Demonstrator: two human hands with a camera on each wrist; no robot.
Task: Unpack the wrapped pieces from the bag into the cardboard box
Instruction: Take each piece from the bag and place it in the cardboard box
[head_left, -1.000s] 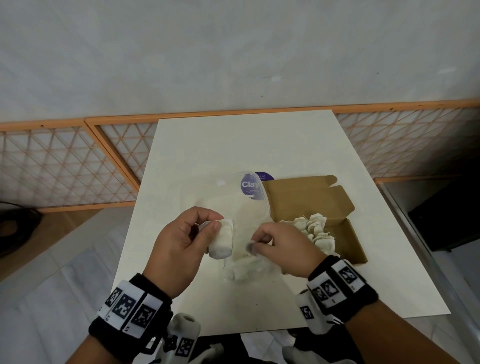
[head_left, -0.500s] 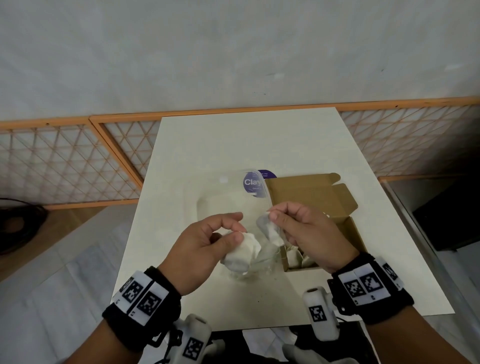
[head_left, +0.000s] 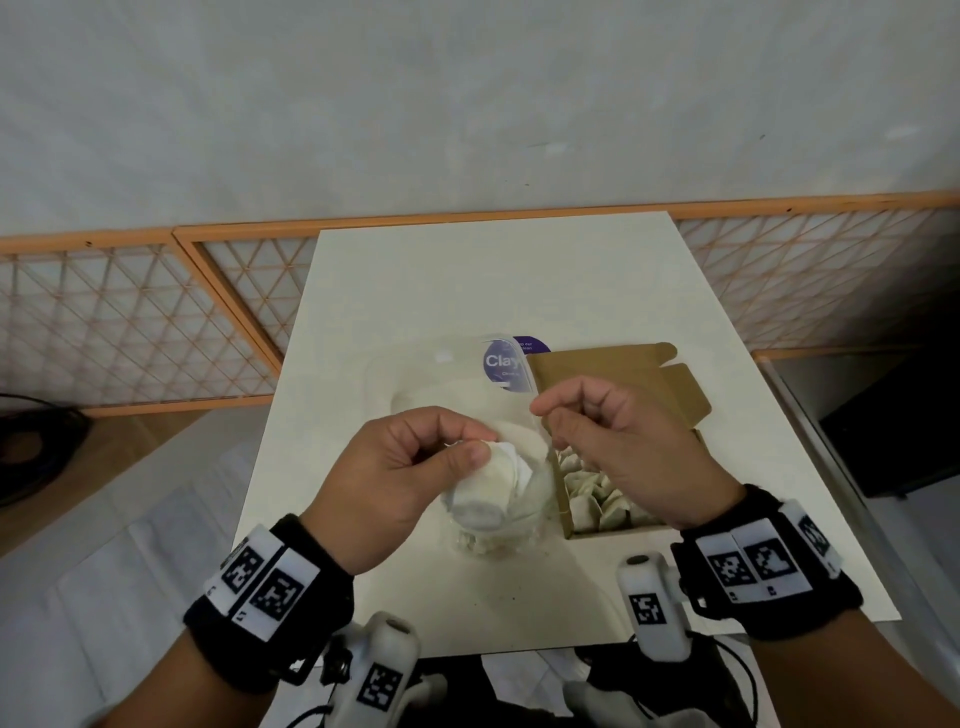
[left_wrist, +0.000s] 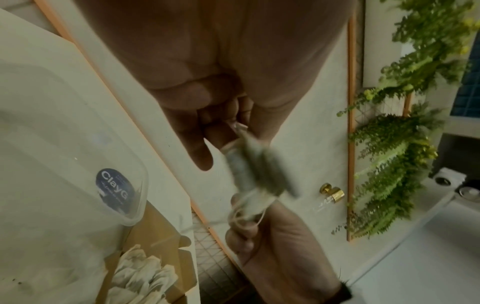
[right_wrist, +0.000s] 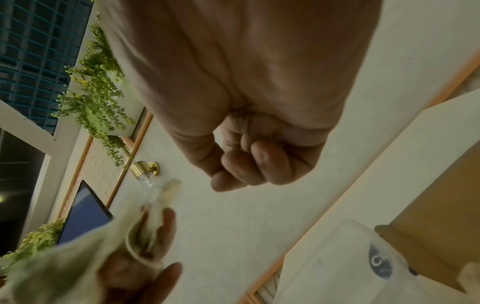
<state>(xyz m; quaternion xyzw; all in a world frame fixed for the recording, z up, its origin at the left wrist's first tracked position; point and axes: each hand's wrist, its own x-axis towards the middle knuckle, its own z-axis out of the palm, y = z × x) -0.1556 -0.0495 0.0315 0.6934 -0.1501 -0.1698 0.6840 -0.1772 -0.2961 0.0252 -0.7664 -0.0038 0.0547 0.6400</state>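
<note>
My left hand (head_left: 470, 447) grips a white wrapped piece (head_left: 493, 483) between thumb and fingers, above the table's near middle. A clear plastic bag (head_left: 447, 379) with a purple label (head_left: 501, 364) surrounds it, more pieces lying at its bottom. My right hand (head_left: 543, 413) pinches the bag's thin film beside the piece, over the brown cardboard box (head_left: 613, 379). Several wrapped pieces (head_left: 597, 493) lie in the box. In the left wrist view the piece (left_wrist: 257, 168) is blurred between both hands. In the right wrist view the right fingers (right_wrist: 254, 164) are curled, and the left hand holds the piece (right_wrist: 140, 232).
The white table (head_left: 493, 291) stands against a wall, with orange lattice fencing (head_left: 130, 322) on both sides. The box's flaps (head_left: 680, 395) stand open toward the far right. A dark object (head_left: 893, 441) sits off the table's right edge.
Both hands have risen from the table with the bag. My right hand has moved up and away from the box, now pinching the film beside the piece in my left hand.
</note>
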